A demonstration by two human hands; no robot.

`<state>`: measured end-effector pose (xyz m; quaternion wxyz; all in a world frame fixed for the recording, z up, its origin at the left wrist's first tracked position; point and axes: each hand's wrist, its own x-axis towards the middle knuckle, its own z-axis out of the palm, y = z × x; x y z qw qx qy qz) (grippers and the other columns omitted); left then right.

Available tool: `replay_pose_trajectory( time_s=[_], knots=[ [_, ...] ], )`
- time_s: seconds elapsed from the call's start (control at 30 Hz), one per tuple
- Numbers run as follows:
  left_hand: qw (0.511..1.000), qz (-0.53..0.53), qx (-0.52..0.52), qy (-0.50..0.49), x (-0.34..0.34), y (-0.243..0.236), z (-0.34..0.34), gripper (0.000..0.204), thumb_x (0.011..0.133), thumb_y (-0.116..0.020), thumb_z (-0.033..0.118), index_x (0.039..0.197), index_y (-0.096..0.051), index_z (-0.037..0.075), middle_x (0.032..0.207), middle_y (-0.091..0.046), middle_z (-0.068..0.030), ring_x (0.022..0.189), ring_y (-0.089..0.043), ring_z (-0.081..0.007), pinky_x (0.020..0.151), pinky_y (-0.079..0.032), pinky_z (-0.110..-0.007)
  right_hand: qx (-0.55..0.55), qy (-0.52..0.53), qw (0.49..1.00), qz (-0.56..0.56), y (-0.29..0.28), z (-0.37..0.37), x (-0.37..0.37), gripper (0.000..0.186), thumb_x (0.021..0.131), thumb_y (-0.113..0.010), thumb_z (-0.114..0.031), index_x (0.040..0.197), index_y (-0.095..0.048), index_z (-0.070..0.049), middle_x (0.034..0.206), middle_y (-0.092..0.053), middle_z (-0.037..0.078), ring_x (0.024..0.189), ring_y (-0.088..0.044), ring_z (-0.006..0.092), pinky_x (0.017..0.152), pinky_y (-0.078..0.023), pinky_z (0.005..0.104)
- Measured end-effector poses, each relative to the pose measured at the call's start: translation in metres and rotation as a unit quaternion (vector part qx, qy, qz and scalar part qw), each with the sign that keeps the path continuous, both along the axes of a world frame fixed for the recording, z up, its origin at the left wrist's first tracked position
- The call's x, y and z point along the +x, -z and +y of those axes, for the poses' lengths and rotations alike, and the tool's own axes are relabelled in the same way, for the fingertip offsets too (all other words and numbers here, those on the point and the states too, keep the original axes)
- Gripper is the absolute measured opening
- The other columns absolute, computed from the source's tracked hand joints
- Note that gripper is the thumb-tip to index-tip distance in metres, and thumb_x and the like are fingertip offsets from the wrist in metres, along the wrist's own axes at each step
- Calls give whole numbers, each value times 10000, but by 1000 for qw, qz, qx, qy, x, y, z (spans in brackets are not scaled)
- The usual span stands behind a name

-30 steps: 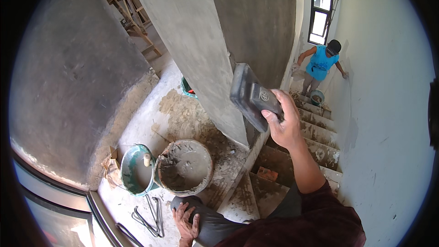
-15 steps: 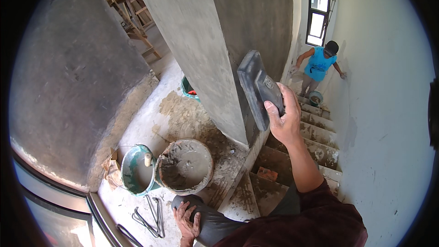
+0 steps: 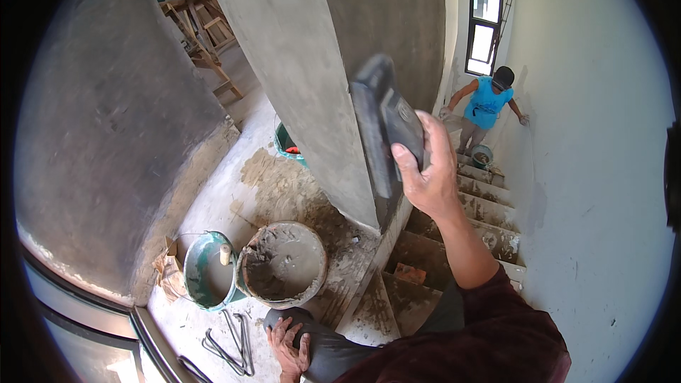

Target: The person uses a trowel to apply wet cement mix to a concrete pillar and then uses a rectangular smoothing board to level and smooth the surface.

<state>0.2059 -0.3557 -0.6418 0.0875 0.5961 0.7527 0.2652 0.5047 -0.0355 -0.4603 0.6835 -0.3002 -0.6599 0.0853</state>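
My right hand (image 3: 434, 174) grips a black plastering float (image 3: 389, 124) by its block handle. The float is tilted, a little blurred, and is beside the edge of the grey plastered wall end (image 3: 287, 71); I cannot tell if it touches. My left hand (image 3: 289, 344) lies on my knee with its fingers stretched out, holding nothing. In front of that knee stands a round bucket (image 3: 323, 269) of wet grey mortar. Against its left side is a green bucket (image 3: 190, 280) of greyish water, with a pale tool handle (image 3: 225, 254) sticking up.
Stairs (image 3: 482, 209) drop away on the right, a brick piece (image 3: 410, 274) on one step. Farther down stands a co-worker (image 3: 486, 103) in a blue top, beside a bucket (image 3: 482, 156). Bent metal rods (image 3: 230, 351) lie on the floor. Another green bucket (image 3: 282, 138) stands behind the wall end.
My right hand has moved the float left and slightly up, toward the wall's edge. My left hand stays on my knee. The view has shifted slightly.
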Motion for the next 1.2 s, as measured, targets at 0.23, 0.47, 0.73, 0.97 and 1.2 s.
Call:
replay_pose_trajectory(
  time_s=[0.23, 0.47, 0.73, 0.97, 1.2],
  knots=[
    [1000, 7, 2, 6, 0, 0, 2, 320, 788, -690, 275, 1038, -718, 77, 1235, -606, -130, 1290, -452, -349, 1146, -160, -549, 70, 37, 993, -92, -31, 7, 1, 540, 847, -614, -48, 1367, -488, 24, 1044, -598, 184, 884, -613, 313, 794, -506, 381],
    [996, -58, 57, 22, 4, -17, 23, 300, 842, -666, 275, 1030, -704, 44, 1199, -607, -177, 1186, -534, -368, 1083, -305, -510, 129, 57, 987, -78, -47, -6, 1, 522, 846, -602, -40, 1355, -507, 27, 1016, -605, 186, 845, -617, 300, 762, -508, 372],
    [944, -197, 245, 97, 31, -56, 114, 292, 881, -644, 241, 1015, -687, -15, 1154, -601, -204, 1089, -582, -335, 963, -440, -424, 44, 59, 993, -93, -15, 20, 19, 511, 877, -603, -71, 1366, -494, 29, 1017, -598, 185, 852, -606, 282, 780, -497, 357],
    [886, -270, 368, 79, 5, -83, 178, 274, 958, -555, 194, 1096, -656, -20, 1201, -575, -163, 1115, -554, -259, 927, -468, -383, 130, 36, 987, -91, -68, 3, -15, 522, 863, -604, -69, 1359, -491, 46, 1038, -608, 176, 882, -614, 288, 810, -495, 351],
    [797, -373, 474, 47, -1, -99, 245, 230, 983, -524, 126, 1099, -652, -27, 1232, -557, -166, 1055, -584, -214, 878, -498, -326, 169, 249, 939, -168, -53, -30, 40, 555, 760, -678, -18, 1299, -552, 21, 1029, -601, 179, 884, -594, 320, 777, -491, 355]
  ],
)
